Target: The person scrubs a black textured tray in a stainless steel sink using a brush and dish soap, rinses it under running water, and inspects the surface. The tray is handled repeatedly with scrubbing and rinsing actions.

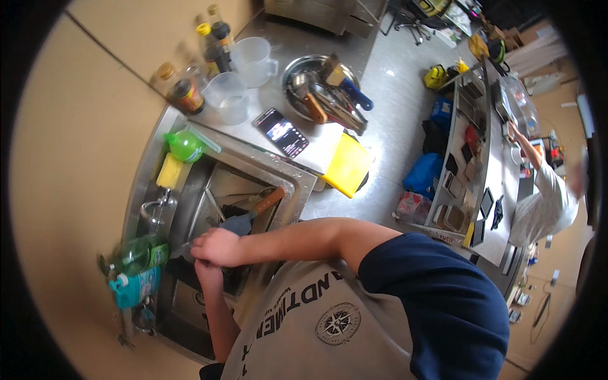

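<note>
Over the two-basin metal sink (301, 190), my right hand (217, 247) is curled over my left hand (208, 267), whose fingers are hidden beneath it. No tool shows in either hand. Just beyond my right wrist, a spatula (268, 200) with a wooden handle and grey blade leans in the basin among other wares. The faucet (153, 211) stands on the sink's wall side. Near it are a yellow sponge (170, 172) and a green round bottle (186, 146). A blurred green bottle (135, 254) and a teal pump bottle (137, 286) stand further along the ledge.
On the adjoining counter are a lit phone (281, 132), plastic measuring jugs (228, 97), sauce bottles (189, 96) and a metal bowl (292, 66) of utensils. A yellow board or lid (347, 165) juts past the counter edge. A person (546, 204) reaches over another worktable (503, 190).
</note>
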Available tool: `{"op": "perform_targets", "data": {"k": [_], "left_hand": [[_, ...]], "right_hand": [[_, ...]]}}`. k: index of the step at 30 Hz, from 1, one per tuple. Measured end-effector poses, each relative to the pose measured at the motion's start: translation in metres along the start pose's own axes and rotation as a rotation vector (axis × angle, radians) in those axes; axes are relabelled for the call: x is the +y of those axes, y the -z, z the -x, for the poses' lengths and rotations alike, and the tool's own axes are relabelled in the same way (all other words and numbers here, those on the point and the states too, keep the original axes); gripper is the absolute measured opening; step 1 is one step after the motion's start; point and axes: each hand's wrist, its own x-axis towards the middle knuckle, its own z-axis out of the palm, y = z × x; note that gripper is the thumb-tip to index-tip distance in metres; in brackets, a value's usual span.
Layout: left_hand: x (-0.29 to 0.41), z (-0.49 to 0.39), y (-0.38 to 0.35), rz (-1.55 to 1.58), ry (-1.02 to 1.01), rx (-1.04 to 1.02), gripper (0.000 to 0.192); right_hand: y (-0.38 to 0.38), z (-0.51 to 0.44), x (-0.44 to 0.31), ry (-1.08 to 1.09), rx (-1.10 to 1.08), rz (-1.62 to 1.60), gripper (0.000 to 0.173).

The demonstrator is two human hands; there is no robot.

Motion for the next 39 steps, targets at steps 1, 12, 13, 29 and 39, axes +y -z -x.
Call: {"op": "perform_targets", "data": {"k": [1,12,13,29,39], "left_hand": [[0.015,0.004,-0.006,-0.226,-0.033,-0.003,0.030],[0.015,0.022,0.020,-0.291,0.068,0.206,0.027],[0.020,0.023,0.016,-0.251,0.058,0.219,0.024],[0.036,0.040,0.014,-0.275,0.155,0.219,0.023],[0.040,0.040,0.015,-0.294,0.090,0.261,0.024]], "right_hand": [[0.000,0.001,0.004,0.006,-0.006,0.015,0.014],[0.004,0.019,0.049,-0.386,0.014,-0.167,0.033],[0.000,0.020,0.057,-0.449,0.063,-0.215,0.034],[0.004,-0.006,0.010,-0.111,-0.203,-0.274,0.037],[0.004,-0.013,-0.004,-0.042,-0.229,-0.157,0.037]]}}
